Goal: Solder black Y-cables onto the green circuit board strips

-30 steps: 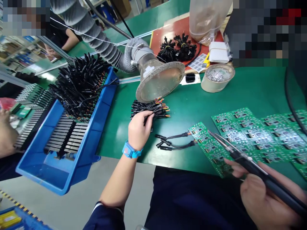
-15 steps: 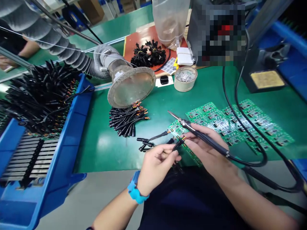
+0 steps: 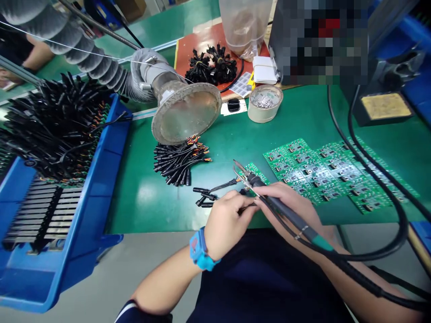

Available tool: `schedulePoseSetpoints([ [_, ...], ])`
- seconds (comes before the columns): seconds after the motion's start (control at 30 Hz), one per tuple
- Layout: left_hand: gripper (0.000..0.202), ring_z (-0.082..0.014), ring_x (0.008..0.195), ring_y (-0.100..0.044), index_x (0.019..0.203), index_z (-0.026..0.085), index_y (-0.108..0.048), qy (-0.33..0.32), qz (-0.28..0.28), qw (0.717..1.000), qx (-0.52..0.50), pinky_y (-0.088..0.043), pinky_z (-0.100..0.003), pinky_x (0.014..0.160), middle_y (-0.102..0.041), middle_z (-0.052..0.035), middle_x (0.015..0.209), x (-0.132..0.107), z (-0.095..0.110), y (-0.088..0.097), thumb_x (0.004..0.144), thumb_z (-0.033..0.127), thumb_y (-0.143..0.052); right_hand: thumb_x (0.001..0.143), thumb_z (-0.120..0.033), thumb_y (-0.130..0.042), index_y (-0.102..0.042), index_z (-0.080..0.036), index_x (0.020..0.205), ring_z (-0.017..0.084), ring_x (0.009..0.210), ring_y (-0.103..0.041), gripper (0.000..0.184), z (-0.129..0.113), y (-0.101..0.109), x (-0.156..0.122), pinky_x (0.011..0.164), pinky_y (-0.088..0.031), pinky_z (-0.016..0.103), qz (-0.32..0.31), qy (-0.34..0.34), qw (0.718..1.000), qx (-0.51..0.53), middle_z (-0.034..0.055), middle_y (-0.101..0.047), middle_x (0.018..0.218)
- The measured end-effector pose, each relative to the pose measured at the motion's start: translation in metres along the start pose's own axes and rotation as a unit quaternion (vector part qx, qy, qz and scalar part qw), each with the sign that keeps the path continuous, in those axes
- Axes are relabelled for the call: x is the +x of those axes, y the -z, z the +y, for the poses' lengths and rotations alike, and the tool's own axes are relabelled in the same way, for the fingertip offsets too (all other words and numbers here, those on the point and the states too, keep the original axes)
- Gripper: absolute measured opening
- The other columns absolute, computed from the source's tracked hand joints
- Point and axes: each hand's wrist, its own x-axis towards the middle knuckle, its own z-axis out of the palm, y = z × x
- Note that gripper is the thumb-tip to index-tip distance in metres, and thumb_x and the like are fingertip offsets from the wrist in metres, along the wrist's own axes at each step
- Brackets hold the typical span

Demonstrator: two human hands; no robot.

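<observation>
My right hand is closed around a soldering iron, whose tip points up and left above a small green circuit board. The tip's outline looks doubled. My left hand, its wrist in a blue watch, is closed on a short black cable. Its fingertips meet those of my right hand, and most of the cable is hidden between them. Just beyond my left hand, loose black connector cables lie on the green mat.
Panels of green circuit boards lie to the right, crossed by the iron's cord. A fume extractor hood overhangs a cable pile. Left stands a blue bin full of cables; behind are a round tub and a sponge.
My left hand has turned over, back now upward, and moved slightly right with the cable against my right fingers. The soldering iron has rotated in my right hand. The view has shifted slightly.
</observation>
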Motion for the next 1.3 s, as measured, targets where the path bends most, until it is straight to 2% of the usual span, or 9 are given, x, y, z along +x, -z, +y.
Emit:
schedulePoseSetpoints([
  [0.13,0.017,-0.0091,0.051,-0.056,0.078,0.013,-0.061,0.168,-0.059,0.941,-0.289,-0.048,-0.022,0.053,-0.062,0.0002,0.061,0.003,0.001,0.004,0.071,0.026,-0.071,0.078,-0.021,-0.064,-0.058,-0.027,0.105,0.012,0.079,-0.063,0.028,0.001,-0.002,-0.007,0.072,-0.054,0.025,0.106,-0.075,0.991,0.013,-0.0016,-0.064,0.089],
  [0.27,0.022,-0.0088,0.050,-0.058,0.079,0.012,-0.060,0.202,-0.046,0.916,-0.344,-0.048,-0.019,0.049,-0.063,0.0006,0.059,0.007,0.000,0.007,0.067,0.024,-0.074,0.074,-0.016,-0.068,-0.060,-0.027,0.103,0.012,0.080,-0.063,0.032,0.001,0.004,-0.017,0.073,-0.053,0.024,0.162,-0.042,0.985,-0.033,-0.0017,-0.065,0.088],
  [0.37,0.029,-0.0107,0.053,-0.060,0.092,0.013,-0.060,0.172,-0.026,0.948,-0.266,-0.049,-0.020,0.048,-0.062,0.0015,0.061,0.006,-0.007,0.007,0.069,0.024,-0.073,0.073,-0.012,-0.068,-0.061,-0.026,0.106,0.013,0.080,-0.063,0.036,0.006,0.017,-0.027,0.072,-0.053,0.024,0.149,-0.009,0.984,-0.094,-0.0002,-0.066,0.090],
  [0.47,0.021,-0.0130,0.065,-0.062,0.096,0.015,-0.063,0.056,-0.025,0.996,-0.062,-0.052,-0.025,0.060,-0.065,-0.0020,0.072,0.001,-0.016,0.003,0.077,0.024,-0.067,0.073,-0.012,-0.067,-0.059,-0.022,0.112,0.014,0.072,-0.065,0.041,0.012,0.032,-0.038,0.064,-0.054,0.025,0.126,0.037,0.984,-0.119,0.0016,-0.068,0.084],
  [0.6,0.022,-0.0158,0.077,-0.060,0.104,0.013,-0.064,-0.088,-0.034,0.985,0.142,-0.052,-0.030,0.073,-0.062,-0.0074,0.085,-0.007,-0.024,-0.004,0.087,0.022,-0.054,0.072,-0.009,-0.064,-0.060,-0.019,0.101,0.015,0.056,-0.061,0.031,0.013,0.045,-0.048,0.049,-0.052,0.026,0.143,0.065,0.985,-0.070,0.0006,-0.064,0.065],
  [0.8,0.025,-0.0143,0.071,-0.058,0.109,0.014,-0.062,-0.099,-0.028,0.973,0.207,-0.053,-0.028,0.068,-0.056,-0.0050,0.081,-0.009,-0.025,-0.008,0.090,0.026,-0.049,0.069,-0.008,-0.060,-0.051,-0.022,0.066,0.012,0.045,-0.054,0.017,-0.003,0.048,-0.038,0.039,-0.047,0.024,0.060,0.101,0.988,-0.096,-0.0024,-0.055,0.054],
  [0.97,0.026,-0.0144,0.072,-0.059,0.109,0.014,-0.061,-0.095,-0.026,0.970,0.221,-0.054,-0.029,0.071,-0.057,-0.0051,0.082,-0.009,-0.026,-0.009,0.090,0.026,-0.049,0.074,-0.012,-0.057,-0.055,-0.022,0.079,0.012,0.045,-0.053,0.011,-0.001,0.043,-0.039,0.039,-0.045,0.023,0.025,0.096,0.988,-0.120,-0.0036,-0.053,0.053],
  [1.17,0.026,-0.0153,0.072,-0.059,0.109,0.013,-0.061,-0.092,-0.021,0.967,0.235,-0.053,-0.030,0.070,-0.056,-0.0054,0.081,-0.009,-0.025,-0.011,0.090,0.026,-0.049,0.072,-0.014,-0.061,-0.059,-0.024,0.094,0.014,0.052,-0.055,0.023,0.011,0.037,-0.056,0.043,-0.046,0.026,0.046,0.057,0.993,-0.097,-0.0043,-0.051,0.053],
  [1.3,0.026,-0.0148,0.071,-0.059,0.108,0.012,-0.062,-0.094,-0.012,0.965,0.244,-0.054,-0.029,0.069,-0.056,-0.0052,0.080,-0.009,-0.024,-0.013,0.090,0.026,-0.049,0.070,-0.011,-0.063,-0.058,-0.022,0.092,0.014,0.048,-0.055,0.025,0.010,0.040,-0.051,0.042,-0.046,0.026,0.029,0.106,0.988,-0.112,-0.0041,-0.053,0.052],
])
